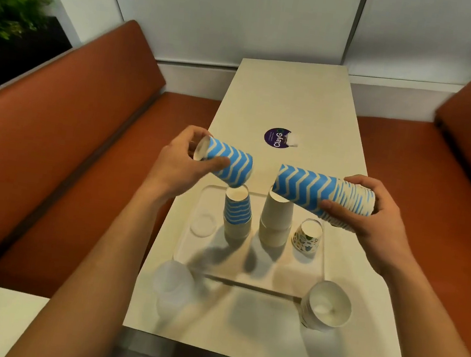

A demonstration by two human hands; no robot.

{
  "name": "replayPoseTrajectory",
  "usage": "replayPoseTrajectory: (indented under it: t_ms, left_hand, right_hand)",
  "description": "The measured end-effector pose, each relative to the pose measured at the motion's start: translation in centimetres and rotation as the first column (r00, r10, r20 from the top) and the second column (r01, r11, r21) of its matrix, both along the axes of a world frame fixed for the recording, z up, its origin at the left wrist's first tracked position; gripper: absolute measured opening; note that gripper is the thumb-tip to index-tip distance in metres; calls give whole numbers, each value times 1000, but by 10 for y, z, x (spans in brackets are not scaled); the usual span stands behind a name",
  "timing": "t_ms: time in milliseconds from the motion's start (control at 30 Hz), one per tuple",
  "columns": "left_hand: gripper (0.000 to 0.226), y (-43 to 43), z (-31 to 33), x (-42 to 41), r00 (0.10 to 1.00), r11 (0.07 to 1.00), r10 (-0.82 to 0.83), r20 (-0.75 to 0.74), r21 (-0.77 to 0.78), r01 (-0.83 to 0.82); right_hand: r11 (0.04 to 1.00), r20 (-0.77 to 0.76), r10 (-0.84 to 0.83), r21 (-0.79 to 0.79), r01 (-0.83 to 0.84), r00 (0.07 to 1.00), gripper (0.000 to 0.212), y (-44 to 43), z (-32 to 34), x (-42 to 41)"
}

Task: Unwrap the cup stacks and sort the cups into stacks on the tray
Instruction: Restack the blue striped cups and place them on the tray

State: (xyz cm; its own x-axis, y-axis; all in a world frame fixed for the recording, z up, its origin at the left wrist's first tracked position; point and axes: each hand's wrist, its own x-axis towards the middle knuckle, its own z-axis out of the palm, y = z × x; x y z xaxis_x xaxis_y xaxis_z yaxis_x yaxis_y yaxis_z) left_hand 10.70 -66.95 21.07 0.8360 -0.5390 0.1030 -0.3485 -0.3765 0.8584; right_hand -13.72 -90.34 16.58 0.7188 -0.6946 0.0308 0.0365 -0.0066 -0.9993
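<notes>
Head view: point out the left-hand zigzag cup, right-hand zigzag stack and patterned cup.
left-hand zigzag cup (237, 163), head view, striped side wall.
right-hand zigzag stack (305, 184), head view, striped side.
patterned cup (307, 240), head view, outer wall.

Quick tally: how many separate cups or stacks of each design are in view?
Blue zigzag: 3 (held cup, held stack, blue-topped stack)
Plain white: 1 (white stack)
Printed: 2 (printed cup, printed stack)
Clear: 2 (far clear cup, near clear cup)
Total: 8

"ClayG" on purple table sticker (277, 137)
</notes>
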Motion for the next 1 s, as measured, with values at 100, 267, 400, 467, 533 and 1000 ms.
replayPoseTrajectory:
  t_ms: [100, 267, 400, 467, 533, 1000]
  left_hand:
    - [49, -8, -12, -3, 989, 966, -19, 149, 256, -20]
    - [58, -32, -34, -10, 948, 876, -140, 287, 482, -16]
    - [63, -47, -53, -9, 945, 826, -197, 262, 564, 15]
    - [64, -51, -61, -10, 948, 804, -210, 238, 594, 29]
    - [64, -54, -68, -13, 948, 784, -230, 219, 620, 47]
    - [50, -35, -57, -29, 979, 948, 30, 201, 304, -91]
  right_hand:
    - [1000, -14, 5, 6, -5, 1000, 71, 1, -5, -3]
    - [1000, -28, 10, 0, -10, 1000, 69, 1, -6, -7]
    - [1000, -23, 12, 10, -12, 1000, 70, -2, -4, -9]
    - [1000, -18, 12, 12, -11, 1000, 70, -2, -3, -11]
    - [1000, -4, 8, 20, -8, 1000, 68, -1, -3, -11]
    - [991, 42, 131, 33, -133, 990, 63, 10, 5, -9]
